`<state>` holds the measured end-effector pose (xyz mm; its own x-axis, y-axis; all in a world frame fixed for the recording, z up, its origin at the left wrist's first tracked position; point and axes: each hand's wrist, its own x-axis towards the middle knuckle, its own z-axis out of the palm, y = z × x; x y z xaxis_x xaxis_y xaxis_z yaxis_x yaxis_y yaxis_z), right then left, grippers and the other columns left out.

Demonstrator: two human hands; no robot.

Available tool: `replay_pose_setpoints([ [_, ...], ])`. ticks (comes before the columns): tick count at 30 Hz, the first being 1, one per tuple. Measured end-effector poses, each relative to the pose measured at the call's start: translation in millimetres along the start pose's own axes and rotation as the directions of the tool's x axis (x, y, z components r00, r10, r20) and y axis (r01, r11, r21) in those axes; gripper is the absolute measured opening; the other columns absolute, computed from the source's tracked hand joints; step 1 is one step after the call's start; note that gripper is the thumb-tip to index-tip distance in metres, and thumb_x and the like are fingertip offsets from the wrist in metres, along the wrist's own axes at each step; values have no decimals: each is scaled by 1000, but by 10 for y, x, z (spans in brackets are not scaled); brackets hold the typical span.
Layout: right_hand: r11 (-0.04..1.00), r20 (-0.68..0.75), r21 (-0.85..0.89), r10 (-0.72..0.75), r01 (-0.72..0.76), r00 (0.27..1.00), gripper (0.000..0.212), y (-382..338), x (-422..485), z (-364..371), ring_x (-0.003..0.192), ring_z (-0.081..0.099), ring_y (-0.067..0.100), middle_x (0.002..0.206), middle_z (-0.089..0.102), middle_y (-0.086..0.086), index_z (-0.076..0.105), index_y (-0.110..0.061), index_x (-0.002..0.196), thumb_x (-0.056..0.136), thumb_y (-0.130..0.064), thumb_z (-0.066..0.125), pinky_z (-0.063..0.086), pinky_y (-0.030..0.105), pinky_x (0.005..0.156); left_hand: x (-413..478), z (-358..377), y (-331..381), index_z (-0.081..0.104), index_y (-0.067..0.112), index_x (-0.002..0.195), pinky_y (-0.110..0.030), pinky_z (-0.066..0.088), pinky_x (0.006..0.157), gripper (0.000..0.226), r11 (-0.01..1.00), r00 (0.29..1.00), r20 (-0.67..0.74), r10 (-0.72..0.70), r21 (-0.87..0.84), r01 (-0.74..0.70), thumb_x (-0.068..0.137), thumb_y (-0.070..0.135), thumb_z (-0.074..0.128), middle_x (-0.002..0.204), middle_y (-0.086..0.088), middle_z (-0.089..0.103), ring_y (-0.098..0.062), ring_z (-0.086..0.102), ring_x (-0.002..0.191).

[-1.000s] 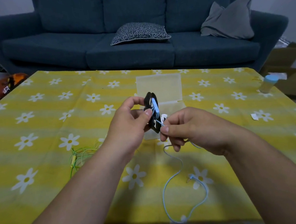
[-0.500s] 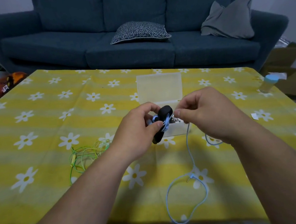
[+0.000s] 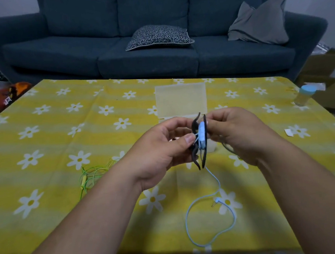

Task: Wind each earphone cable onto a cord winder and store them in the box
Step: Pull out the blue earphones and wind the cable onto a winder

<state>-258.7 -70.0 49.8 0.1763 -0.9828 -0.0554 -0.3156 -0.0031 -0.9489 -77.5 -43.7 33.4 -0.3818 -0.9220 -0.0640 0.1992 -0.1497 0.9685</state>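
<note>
While working above the middle of the surface [image 3: 64,134], gripping the black cord winder [image 3: 195,158] with the left hand [image 3: 164,147], pinching its left side between thumb and curled fingertips. Pinching its right side with the right hand [image 3: 236,136], fingers curled, thumb lying against the winder's face. Holding the winder upright and edge-on, flared tips pointing up and down. Trapping a few turns of the light blue earphone cable [image 3: 218,184] and its inline remote in the groove between the two hands. Letting the rest of that cable hang from the winder's lower end down to the surface, curving into a loop near the front edge and ending at the plug [image 3: 215,202] beside a printed daisy. Trailing something thin and blurred under the right hand, too smeared to identify. Leaving the clear plastic box [image 3: 180,102] open just behind the hands, lid lying flat toward the sofa [image 3: 138,59], base mostly hidden. Leaving the green earphones [image 3: 90,172] in a loose tangle on the yellow daisy-print cloth to the left, well apart from the winder. Sitting opposite a blue-capped bottle [image 3: 304,95] at the surface's right edge and a patterned cushion [image 3: 158,37] on the sofa.
</note>
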Motion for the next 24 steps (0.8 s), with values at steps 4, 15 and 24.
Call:
replay_pose_setpoints([
  [4,994,53,77,74,-77,996,19,51,15,87,66,57,11,75,65,9,70,-10,93,100,-19,55,39,40,82,36,17,20,61,10,112,-35,57,78,21,987,990,-108,87,-124,-100,92,4,55,104,-13,63,-26,67,82],
  [15,998,158,3,68,-70,985,16,98,-33,157,74,65,15,74,69,1,73,-9,87,75,-12,83,49,30,82,58,-110,163,60,17,105,-27,59,72,16,896,956,-269,112,-388,-215,93,8,54,88,-8,69,-17,65,71],
  [24,978,5,-50,202,-202,979,15,166,-9,172,66,72,26,77,62,11,66,-3,94,88,10,61,58,48,79,60,-140,181,59,15,111,-26,58,72,19,844,947,-302,110,-475,-250,98,7,49,92,-9,66,-18,63,76],
])
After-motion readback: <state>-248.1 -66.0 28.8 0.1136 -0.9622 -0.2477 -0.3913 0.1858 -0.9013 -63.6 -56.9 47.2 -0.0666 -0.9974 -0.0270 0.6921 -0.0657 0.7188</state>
